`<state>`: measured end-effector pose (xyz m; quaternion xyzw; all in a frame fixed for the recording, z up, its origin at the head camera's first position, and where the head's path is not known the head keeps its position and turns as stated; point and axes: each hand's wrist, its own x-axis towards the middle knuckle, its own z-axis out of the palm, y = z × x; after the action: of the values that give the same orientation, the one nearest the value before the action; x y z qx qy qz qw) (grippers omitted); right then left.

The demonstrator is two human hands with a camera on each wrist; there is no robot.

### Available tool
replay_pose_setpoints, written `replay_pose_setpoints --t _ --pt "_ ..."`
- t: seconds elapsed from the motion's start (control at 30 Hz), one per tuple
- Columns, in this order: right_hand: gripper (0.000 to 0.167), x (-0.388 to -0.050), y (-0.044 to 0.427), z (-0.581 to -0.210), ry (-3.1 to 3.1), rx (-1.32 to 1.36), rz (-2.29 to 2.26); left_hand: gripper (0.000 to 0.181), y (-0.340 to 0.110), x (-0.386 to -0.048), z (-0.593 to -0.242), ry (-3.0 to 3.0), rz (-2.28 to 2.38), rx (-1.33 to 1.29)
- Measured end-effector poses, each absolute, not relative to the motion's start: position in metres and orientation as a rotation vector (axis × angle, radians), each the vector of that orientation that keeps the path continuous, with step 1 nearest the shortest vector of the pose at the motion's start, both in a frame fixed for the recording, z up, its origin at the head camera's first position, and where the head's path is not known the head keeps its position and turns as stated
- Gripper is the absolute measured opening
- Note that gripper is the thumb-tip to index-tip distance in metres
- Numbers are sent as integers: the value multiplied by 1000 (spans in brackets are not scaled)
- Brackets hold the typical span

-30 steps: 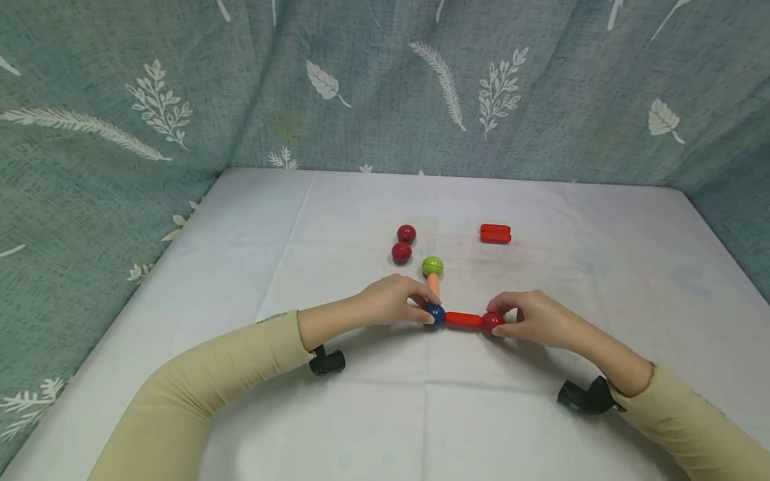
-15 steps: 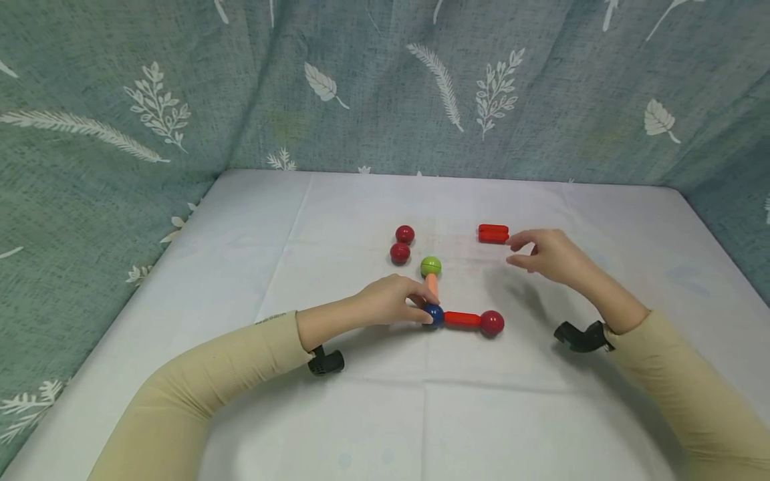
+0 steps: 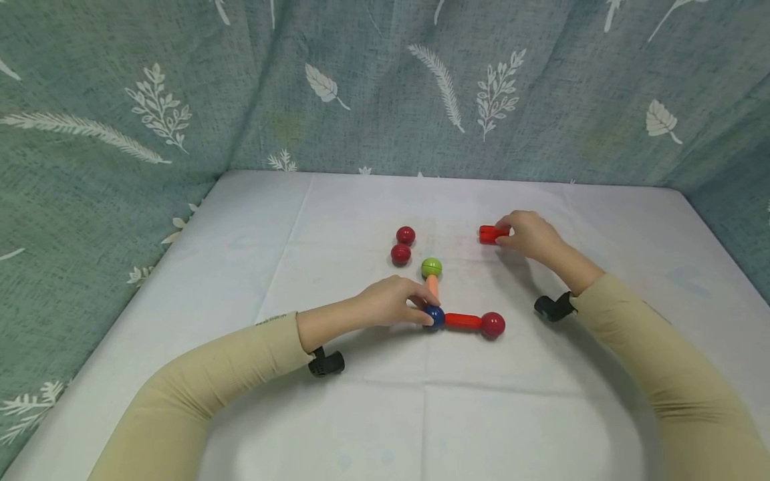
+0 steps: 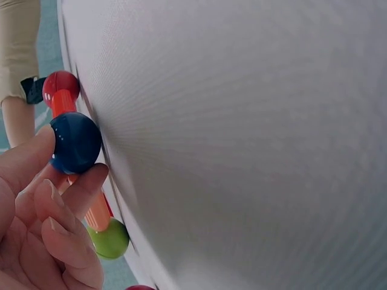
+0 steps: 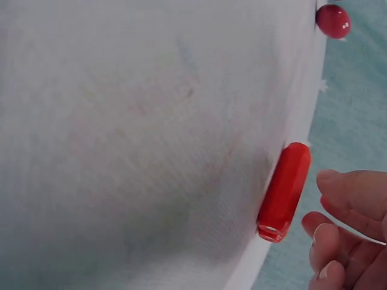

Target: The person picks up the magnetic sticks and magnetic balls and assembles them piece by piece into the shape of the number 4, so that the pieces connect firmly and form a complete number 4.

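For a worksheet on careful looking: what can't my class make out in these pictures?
Head: part of the blue ball, behind the left hand.
Head: right ends of the red rods, behind the right hand.
Head: lettering on the left sleeve, too small to read.
Left wrist: most of the lowest red ball, cut off by the bottom edge.

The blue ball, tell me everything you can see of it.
The blue ball is a dark, glossy sphere with small bright highlights; it looks smooth and hard, though its exact material is unclear. It sits at a corner: in the head view a red rod runs rightward from it and a pale orange rod away from the person. The left hand pinches it, thumb and fingertips covering part.
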<state>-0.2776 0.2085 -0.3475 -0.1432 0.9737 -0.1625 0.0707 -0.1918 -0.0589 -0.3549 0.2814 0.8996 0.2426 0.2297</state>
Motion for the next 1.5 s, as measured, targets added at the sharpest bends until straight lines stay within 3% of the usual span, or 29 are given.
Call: replay_pose_setpoints --t 0.87,1.5 --pt "31 -285 205 -356 2841 -307 -484 30 -59 -192 -355 2482 658 782" --pt "30 -287 204 -357 2850 -370 -348 30 -59 -192 -355 2477 664 798"
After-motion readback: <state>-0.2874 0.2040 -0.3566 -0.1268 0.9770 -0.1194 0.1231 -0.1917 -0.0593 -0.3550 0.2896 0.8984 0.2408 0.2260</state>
